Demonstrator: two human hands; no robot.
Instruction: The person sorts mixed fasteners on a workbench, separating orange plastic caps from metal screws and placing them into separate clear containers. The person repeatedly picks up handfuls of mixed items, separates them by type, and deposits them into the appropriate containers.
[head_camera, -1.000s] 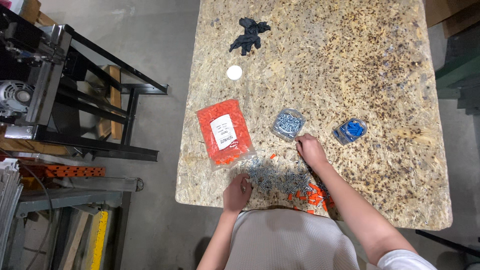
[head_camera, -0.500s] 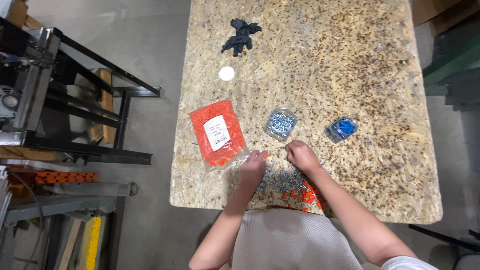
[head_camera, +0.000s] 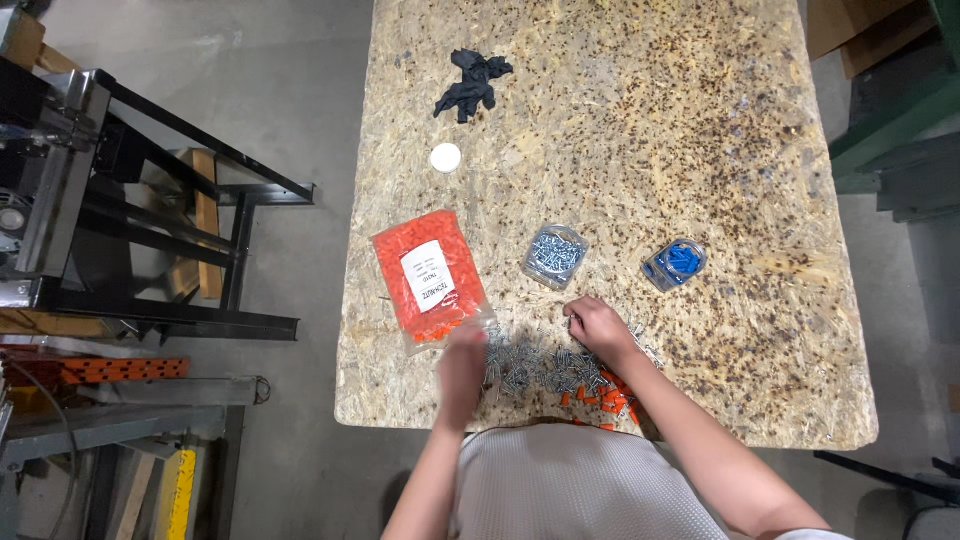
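Observation:
A loose pile of silver screws (head_camera: 535, 366) lies near the front edge of the chipboard table (head_camera: 700, 120), mixed on its right with orange wall plugs (head_camera: 603, 400). My right hand (head_camera: 598, 329) rests on the far right edge of the pile with its fingers curled down; what is under them is hidden. My left hand (head_camera: 461, 366) is blurred at the pile's left end, just below the orange bag (head_camera: 427, 278). Whether it holds anything cannot be made out.
A clear tub of screws (head_camera: 554, 255) and a clear tub of blue plugs (head_camera: 674, 265) stand behind the pile. Farther back lie a white cap (head_camera: 445, 157) and a black glove (head_camera: 470, 82). A black metal frame (head_camera: 150, 200) stands on the floor to the left.
My left hand reached up to the pile's far left edge near the bag, then drew back toward me. My right hand stayed at the pile's far right edge.

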